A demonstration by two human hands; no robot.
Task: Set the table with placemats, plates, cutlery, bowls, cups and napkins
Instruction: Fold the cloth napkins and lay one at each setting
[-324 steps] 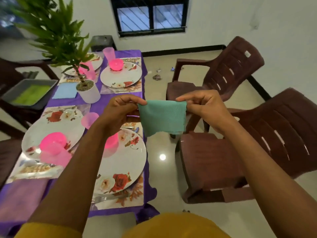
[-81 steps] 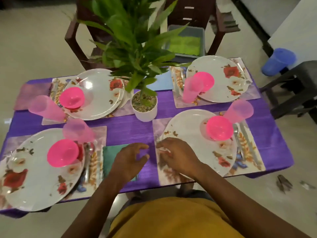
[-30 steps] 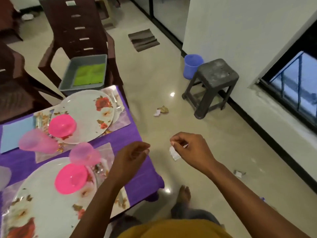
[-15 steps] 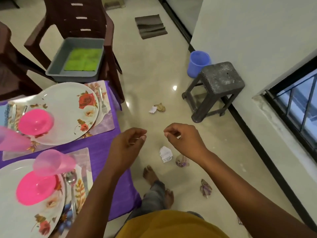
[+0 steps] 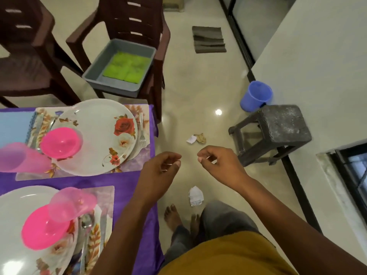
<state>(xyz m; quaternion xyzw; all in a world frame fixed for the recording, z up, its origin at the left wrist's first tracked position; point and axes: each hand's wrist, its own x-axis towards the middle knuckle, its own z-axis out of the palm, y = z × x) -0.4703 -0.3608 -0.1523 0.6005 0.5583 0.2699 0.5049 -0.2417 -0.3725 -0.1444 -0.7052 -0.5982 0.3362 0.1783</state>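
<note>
Purple table (image 5: 137,187) now sits at left, its plates (image 5: 99,135) carrying bowls (image 5: 61,143) beside cups (image 5: 71,203). Both hands have left it: left hand (image 5: 160,171) and right hand (image 5: 216,165) hover over the floor, loosely curled, empty. Green napkins (image 5: 127,66) lie in the tray (image 5: 119,86) on the chair (image 5: 127,18).

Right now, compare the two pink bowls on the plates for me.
The far pink bowl shows its hollow inside and nothing covers it; the near pink bowl is partly hidden by a pink cup in front of it. The far bowl sits toward its plate's left edge. Both are bright pink and rest on floral plates.
</note>
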